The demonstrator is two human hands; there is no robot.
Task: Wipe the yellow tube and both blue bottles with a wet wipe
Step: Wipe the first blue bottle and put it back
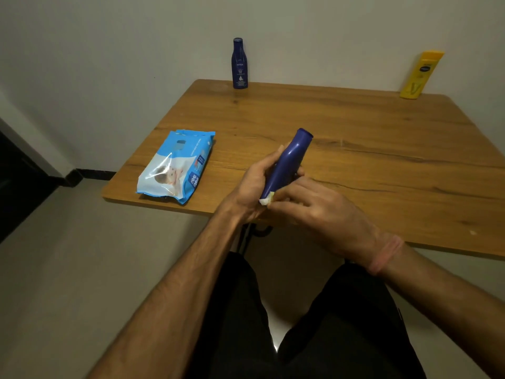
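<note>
Over the wood-grain tabletop [355, 138], the left hand [251, 184] curls round a smooth, tapered blue bottle [287, 165], tilted neck-up. The right hand [314, 206] pinches a white wet wipe [265, 200] against its base. A second blue bottle [239, 64] and yellow tube [420, 75] stand at the far edge, well apart.

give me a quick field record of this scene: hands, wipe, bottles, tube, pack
left hand: grips the held blue bottle, tilted, cap pointing away
right hand: pinches the wet wipe against the bottle's base
standing blue bottle: upright at the table's far edge, untouched
yellow tube: upright at the far right corner
wipes pack: flat on the table, left of the hands
</note>
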